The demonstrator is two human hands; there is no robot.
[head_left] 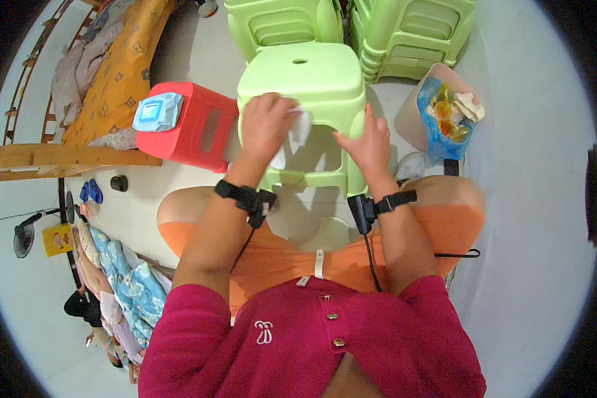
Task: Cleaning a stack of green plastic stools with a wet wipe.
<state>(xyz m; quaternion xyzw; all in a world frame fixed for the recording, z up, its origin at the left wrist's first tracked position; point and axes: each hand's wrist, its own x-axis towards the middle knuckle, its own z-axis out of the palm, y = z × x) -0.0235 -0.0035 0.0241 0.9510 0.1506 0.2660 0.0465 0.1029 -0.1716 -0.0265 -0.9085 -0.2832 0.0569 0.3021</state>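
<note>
In front of me stands a light green plastic stool (304,83), upright, with a small hole in its seat. My left hand (267,126) is closed on a white wipe (301,127), pressed to the stool's near left side; part of the wipe hangs down past the fingers. My right hand (368,142) rests against the stool's right side, thumb and fingers spread apart around the leg. A black strap with a small device sits on each wrist.
On the left, a red stool (179,136) carries a pack of wipes (158,113). Stacked green stools (414,33) stand behind. At right is a bin (414,109) with a blue liner and rubbish, near the white wall (530,199). A wooden bed (79,156) is at far left; a person lies at lower left.
</note>
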